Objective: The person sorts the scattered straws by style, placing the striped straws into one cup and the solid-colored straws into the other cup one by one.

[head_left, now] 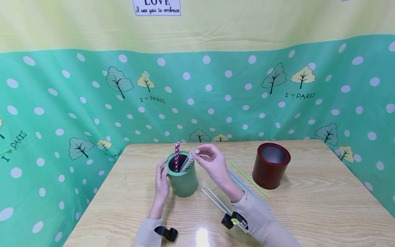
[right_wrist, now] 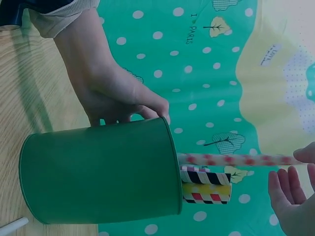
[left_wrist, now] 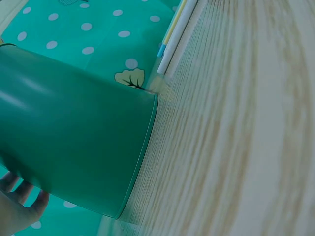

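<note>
A green cylindrical canister (head_left: 185,184) stands upright on the table. My left hand (head_left: 162,181) holds its left side, with the fingertips near the rim. Above the opening, my right hand (head_left: 214,164) pinches the upper end of a patterned paper straw. In the right wrist view this straw (right_wrist: 236,160) is pale with red spots, and its lower end is hidden inside the canister. Shorter striped straws (right_wrist: 206,178) poke out beside it. A purple straw with white dots (head_left: 177,154) leans in the opening, apart from the right hand.
Right of the canister, white sticks (head_left: 213,200), blue sticks (head_left: 239,180) and a green stick (head_left: 250,180) lie on the wooden table (head_left: 123,206), partly under the right forearm. A dark red canister (head_left: 268,173) stands farther right. A dotted cloth (head_left: 172,120) hangs behind.
</note>
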Demonstrator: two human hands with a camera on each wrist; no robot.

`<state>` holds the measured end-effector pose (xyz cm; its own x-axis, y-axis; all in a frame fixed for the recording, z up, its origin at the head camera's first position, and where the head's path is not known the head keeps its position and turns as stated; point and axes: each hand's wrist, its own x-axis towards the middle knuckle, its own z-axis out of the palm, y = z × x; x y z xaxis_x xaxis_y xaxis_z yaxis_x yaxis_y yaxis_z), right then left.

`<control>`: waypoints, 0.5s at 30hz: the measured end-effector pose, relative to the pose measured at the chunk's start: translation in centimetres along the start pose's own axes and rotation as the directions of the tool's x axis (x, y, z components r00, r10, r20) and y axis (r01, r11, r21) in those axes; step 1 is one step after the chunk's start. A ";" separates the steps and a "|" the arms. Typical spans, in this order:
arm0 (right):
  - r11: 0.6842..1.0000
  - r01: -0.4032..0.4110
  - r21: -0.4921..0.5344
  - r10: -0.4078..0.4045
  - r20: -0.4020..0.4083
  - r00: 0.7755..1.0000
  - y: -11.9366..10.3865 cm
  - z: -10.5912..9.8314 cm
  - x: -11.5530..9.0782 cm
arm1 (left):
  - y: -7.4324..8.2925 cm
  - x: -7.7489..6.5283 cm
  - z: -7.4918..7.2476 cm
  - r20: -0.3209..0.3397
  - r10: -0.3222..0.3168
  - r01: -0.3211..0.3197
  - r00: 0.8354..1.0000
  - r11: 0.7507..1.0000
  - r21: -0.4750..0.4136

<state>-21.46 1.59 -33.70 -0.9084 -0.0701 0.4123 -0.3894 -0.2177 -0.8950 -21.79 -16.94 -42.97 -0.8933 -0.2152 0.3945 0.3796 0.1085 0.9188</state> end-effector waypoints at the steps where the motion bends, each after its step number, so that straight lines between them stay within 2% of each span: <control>1: 1.000 0.000 -0.011 0.001 0.004 1.000 0.0 -0.1 0.0 | 0.0 0.0 0.0 -0.001 0.000 0.000 1.000 1.000 0.002; 12: 0.992 0.027 -0.121 -0.022 0.042 0.999 0.1 -2.6 -0.6 | 0.7 -0.1 0.0 -0.019 -0.033 0.034 0.999 0.998 0.044; 15: 0.982 0.045 -0.185 -0.034 0.060 0.998 0.2 -3.5 -0.9 | 0.2 0.1 -0.2 -0.045 -0.007 0.011 0.999 0.996 0.088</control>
<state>-21.24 5.04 -34.91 -0.8836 -0.1214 0.4522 -0.4512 -0.0370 -0.8917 -21.77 -17.15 -42.73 -0.8842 -0.2596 0.3883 0.3471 0.1911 0.9182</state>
